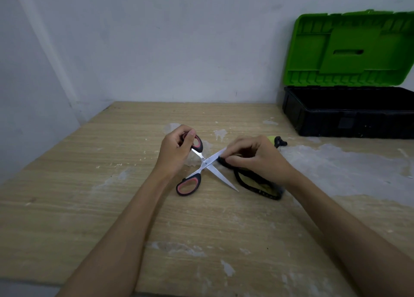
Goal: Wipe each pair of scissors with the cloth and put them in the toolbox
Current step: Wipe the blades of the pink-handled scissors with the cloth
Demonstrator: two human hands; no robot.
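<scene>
The toolbox (349, 113) runs off the right edge, so its far end is out of sight. The right hand (253, 158) covers one scissor blade's tip and most of the cloth (257, 184). A small yellow-and-black object (279, 141) peeks out behind that hand, too hidden to identify.

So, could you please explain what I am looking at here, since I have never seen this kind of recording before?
There is no machine: a person works with bare hands, and the single picture comes from a wide-angle camera worn on their head, looking forward and down. The left hand grips one handle of the open scissors, which have black and pink handles. The right hand pinches a dark cloth with a yellow inside against one blade. They are over a worn wooden table. At the back right stands the toolbox, black with its green lid raised. A small yellow and black object lies just behind the right hand; I cannot tell what it is.
</scene>
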